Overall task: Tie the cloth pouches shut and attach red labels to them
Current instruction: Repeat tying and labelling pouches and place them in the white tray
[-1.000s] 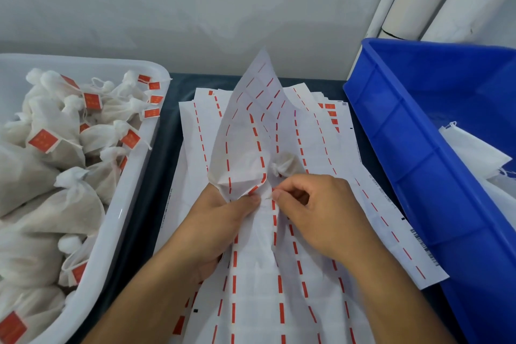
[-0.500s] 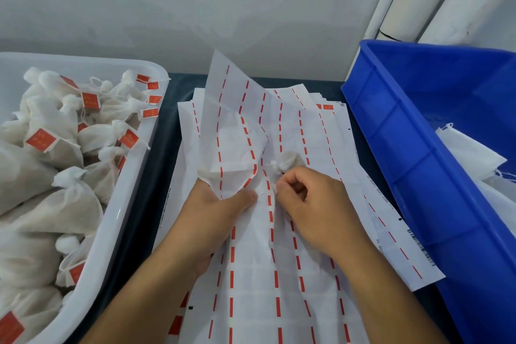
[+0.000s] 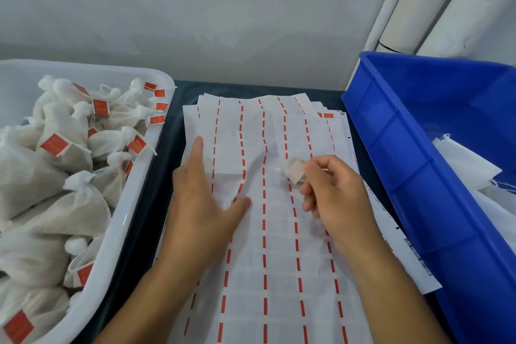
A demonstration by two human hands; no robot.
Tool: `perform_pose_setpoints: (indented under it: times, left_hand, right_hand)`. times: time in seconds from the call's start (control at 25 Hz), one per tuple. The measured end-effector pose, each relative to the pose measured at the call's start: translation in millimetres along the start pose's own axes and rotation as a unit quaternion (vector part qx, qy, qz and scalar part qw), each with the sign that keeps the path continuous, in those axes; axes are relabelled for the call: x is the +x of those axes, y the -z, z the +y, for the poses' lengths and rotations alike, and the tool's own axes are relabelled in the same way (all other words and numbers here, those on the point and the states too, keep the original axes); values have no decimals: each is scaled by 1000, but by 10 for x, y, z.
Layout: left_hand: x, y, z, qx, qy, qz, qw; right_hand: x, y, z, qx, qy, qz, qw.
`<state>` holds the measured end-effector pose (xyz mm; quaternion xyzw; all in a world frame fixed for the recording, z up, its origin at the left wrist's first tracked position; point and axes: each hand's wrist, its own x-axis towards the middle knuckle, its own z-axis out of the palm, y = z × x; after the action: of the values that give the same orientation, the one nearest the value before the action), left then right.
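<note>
A stack of white backing sheets [image 3: 265, 246] with rows of short red strips lies flat in the middle of the dark table. My left hand [image 3: 203, 198] rests on the sheet's left part with straight, spread fingers. My right hand [image 3: 332, 195] hovers just right of the middle and pinches a small peeled label [image 3: 294, 172], pale side toward me, between thumb and fingertips. The white tub [image 3: 125, 220] on the left is full of tied cloth pouches [image 3: 69, 204] carrying red labels [image 3: 54, 144].
A blue plastic bin [image 3: 413, 165] stands at the right with flat white cloth bags [image 3: 469, 167] inside. A pale wall rises behind the table. White tubes [image 3: 435, 0] lean in the back right corner. A dark strip of table shows between tub and sheets.
The top sheet was lifted and crumpled between both hands; it now lies flat. My left hand has opened onto it. My right hand has pulled away to the right with a label.
</note>
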<state>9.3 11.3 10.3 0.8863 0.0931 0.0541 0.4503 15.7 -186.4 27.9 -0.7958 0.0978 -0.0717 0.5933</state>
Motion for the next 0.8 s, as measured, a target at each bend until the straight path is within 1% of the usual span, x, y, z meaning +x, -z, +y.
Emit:
perform_pose_setpoints:
  times: [0.12,0.2,0.24,0.28,0.32,0.36,0.44,0.48,0.56,0.64,0.72,0.8]
  left_hand:
    - [-8,-8,-8,109,-54,13,992]
    - [-51,-8,39,194,-109,34,974]
    - [-80,-14,75,206,-130,34,969]
    - [-113,-17,123,186,-134,13,973]
    - [-151,-25,189,142,-113,-28,983]
    - [-171,-46,251,84,-74,-79,991]
    - [-158,-137,363,-11,-10,-174,985]
    - [-140,-191,413,-41,9,-204,978]
    - [-104,-276,508,-69,26,-213,974]
    - [-64,-341,546,-71,30,-189,979]
    - [-12,-384,555,-56,33,-169,984]
    - [14,-406,553,-24,18,-138,990]
  right_hand:
    - [15,56,-63,130,-32,24,991]
    - [11,88,-98,203,-49,26,978]
    - [12,96,-101,225,-55,27,972]
    - [16,102,-100,238,-59,30,969]
    - [19,103,-98,246,-63,32,967]
    - [22,101,-102,252,-66,33,965]
    - [30,94,-108,260,-69,36,962]
    - [32,94,-112,260,-68,38,963]
    - [25,100,-119,256,-63,42,964]
    - [21,106,-117,251,-57,44,965]
    - [26,109,-108,246,-53,46,967]
    - [33,107,-95,235,-46,47,970]
